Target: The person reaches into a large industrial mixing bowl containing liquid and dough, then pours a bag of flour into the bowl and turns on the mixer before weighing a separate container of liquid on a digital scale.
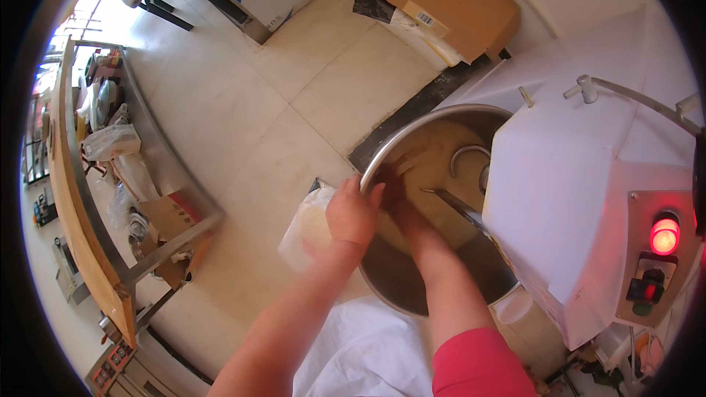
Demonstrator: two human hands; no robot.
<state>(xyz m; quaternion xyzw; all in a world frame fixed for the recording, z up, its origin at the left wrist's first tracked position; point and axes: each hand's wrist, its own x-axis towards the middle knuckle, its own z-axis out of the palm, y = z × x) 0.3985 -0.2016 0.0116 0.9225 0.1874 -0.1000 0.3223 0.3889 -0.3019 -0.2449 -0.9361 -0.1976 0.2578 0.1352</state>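
A stainless steel mixer bowl stands in front of me, with a pale yellowish mass, perhaps dough or batter, inside. My left hand grips the bowl's near-left rim, its thumb over the edge. A whitish plastic bag shows beside and below that hand; whether the fingers touch it is unclear. Deep inside the bowl, my right hand reaches against the pale mass by the left wall. Shadow and blur hide its fingers. Right of it are a pointed metal bar and a curved dough hook.
The white mixer housing overhangs the bowl's right side; its panel has a lit red lamp. Behind stands a cardboard box. At left is a wood-topped workbench with a loaded lower shelf. A white cloth lies below my forearms.
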